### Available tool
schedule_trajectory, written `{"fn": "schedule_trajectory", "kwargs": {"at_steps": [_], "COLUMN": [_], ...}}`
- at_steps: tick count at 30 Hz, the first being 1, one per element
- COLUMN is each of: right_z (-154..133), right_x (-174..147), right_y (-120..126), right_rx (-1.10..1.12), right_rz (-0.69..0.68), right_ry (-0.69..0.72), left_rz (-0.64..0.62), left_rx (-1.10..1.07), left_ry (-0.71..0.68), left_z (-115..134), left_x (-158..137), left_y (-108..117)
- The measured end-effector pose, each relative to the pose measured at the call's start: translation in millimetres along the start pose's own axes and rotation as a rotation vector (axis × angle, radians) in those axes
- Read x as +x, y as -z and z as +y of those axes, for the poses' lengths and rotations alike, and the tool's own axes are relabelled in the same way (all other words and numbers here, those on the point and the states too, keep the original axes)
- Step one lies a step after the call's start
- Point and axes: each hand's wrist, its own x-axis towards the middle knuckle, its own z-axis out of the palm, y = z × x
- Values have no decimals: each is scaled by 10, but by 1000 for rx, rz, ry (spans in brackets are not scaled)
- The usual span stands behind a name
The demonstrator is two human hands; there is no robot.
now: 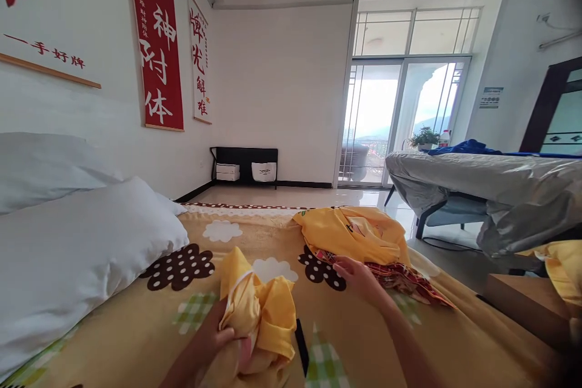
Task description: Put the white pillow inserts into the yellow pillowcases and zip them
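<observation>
My left hand [222,327] is closed around a bunched yellow pillowcase [277,315] with a white seam along its edge. The gathered cloth rises above the bed, its folds hiding part of my fingers. To the right, my right hand [357,279] reaches to the near edge of a folded yellow printed cloth [364,233]. Its fingertips are pinched together at the red plaid fabric [404,282] showing underneath. A patterned bedsheet [254,230] with clouds and dotted flowers lies below both hands. Beside the pillowcase a narrow black object [301,345] rests on the sheet.
White pillows [91,242] are piled at the left by the wall. A table under plastic sheeting [477,176] stands at the right, with a chair [454,212] below it. Near the bed's right edge is a cardboard box [527,303] with yellow cloth [564,267] by it.
</observation>
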Motion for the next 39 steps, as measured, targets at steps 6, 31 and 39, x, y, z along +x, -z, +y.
{"fn": "schedule_trajectory", "kwargs": {"at_steps": [6, 31, 39], "right_z": [-875, -1022, -1127], "right_x": [-548, -781, -744], "right_y": [-667, 34, -68], "right_rx": [-56, 561, 509], "right_rz": [-341, -754, -588], "right_ry": [514, -136, 192], "left_rz": [-453, 305, 713], "left_rx": [131, 607, 105], "left_ry": [-465, -204, -44], "left_z": [277, -91, -232], "left_x": [-108, 41, 116], "left_y": [-214, -109, 282]}}
